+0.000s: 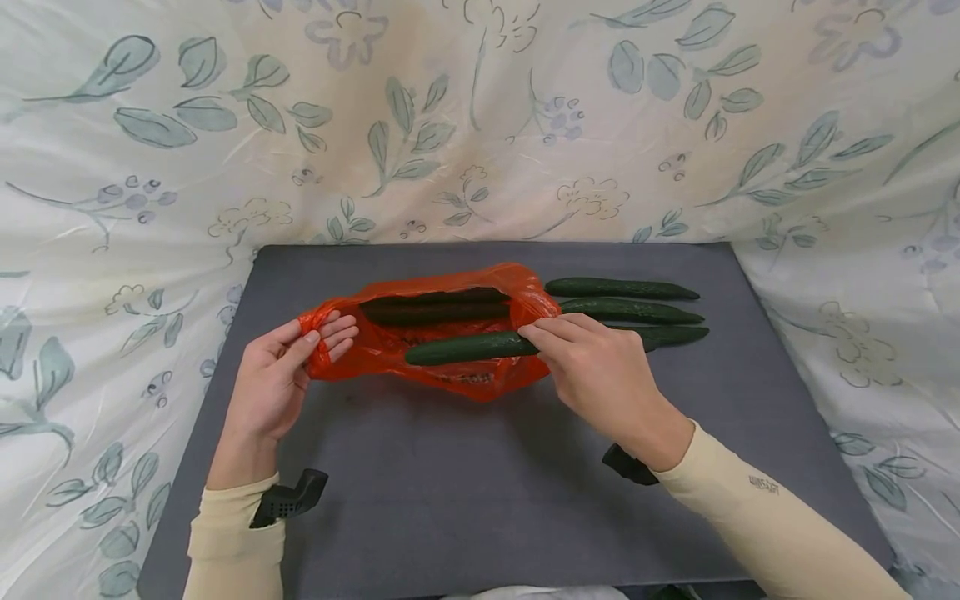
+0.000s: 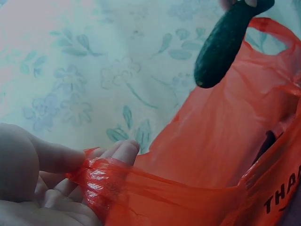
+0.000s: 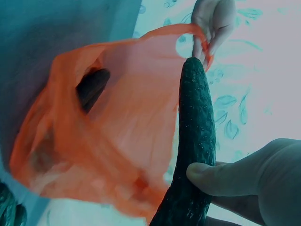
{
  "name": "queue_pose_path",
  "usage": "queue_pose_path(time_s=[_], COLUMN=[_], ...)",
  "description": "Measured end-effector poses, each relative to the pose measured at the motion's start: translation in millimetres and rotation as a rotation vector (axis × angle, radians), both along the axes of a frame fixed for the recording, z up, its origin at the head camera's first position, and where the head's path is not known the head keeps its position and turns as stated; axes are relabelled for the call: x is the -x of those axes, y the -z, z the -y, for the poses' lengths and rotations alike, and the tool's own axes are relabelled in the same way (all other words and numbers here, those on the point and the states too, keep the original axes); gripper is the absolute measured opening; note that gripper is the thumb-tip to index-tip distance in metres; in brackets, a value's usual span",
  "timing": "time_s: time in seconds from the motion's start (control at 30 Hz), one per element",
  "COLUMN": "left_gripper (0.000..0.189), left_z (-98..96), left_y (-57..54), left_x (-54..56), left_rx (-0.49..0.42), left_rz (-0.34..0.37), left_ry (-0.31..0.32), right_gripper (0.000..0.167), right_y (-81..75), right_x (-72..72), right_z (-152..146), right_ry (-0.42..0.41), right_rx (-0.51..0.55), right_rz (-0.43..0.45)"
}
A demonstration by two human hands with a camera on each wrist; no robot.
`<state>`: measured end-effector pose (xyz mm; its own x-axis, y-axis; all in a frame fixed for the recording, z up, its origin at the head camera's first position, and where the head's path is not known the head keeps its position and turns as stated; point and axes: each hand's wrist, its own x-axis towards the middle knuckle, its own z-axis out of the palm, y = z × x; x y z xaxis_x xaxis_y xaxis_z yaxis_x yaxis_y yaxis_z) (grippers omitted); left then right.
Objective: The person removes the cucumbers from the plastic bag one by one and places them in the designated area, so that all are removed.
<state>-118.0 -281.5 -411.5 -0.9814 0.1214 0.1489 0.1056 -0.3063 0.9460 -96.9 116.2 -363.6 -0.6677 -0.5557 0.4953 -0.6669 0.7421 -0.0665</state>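
My left hand (image 1: 273, 375) holds the handle of a red plastic bag (image 1: 360, 350), the thin plastic bunched between thumb and fingers. Between the fingers and thumb of my right hand (image 1: 592, 367) is a dark green cucumber (image 1: 472, 348), raised over the bag's mouth with its blunt end toward my left hand. The bag gapes upward, and more cucumbers (image 1: 435, 313) lie inside. In the right wrist view the thumb presses on the side of the held cucumber (image 3: 197, 117). The far end of that cucumber is hidden behind my hand in the head view.
Right of the bag, several more cucumbers (image 1: 630, 289) lie side by side on the dark grey table (image 1: 450, 492). A white floral cloth (image 1: 480, 125) hangs behind the table and along both sides. Black wrist devices (image 1: 288, 498) sit at my sleeves.
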Motion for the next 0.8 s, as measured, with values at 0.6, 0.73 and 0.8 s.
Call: queue_pose_path(time_s=[0.6,0.73,0.8], left_gripper=[0.042,0.042,0.042], left_z=[3.9,4.0,4.0], left_y=[0.9,0.8,0.6], left_x=[0.0,0.4,0.6], left_rx=[-0.014,-0.01,-0.005], left_rz=[-0.027,-0.022,-0.019], left_ry=[0.007,0.011,0.009], right_gripper=[0.05,0.052,0.053], right_y=[1.2,2.6,2.7], right_x=[-2.2,-0.7,-0.7], right_z=[-54,-70,-77], right_ry=[0.051,0.061,0.062], right_rx=[0.07,0.07,0.073], right_rz=[-0.006,-0.011,-0.013])
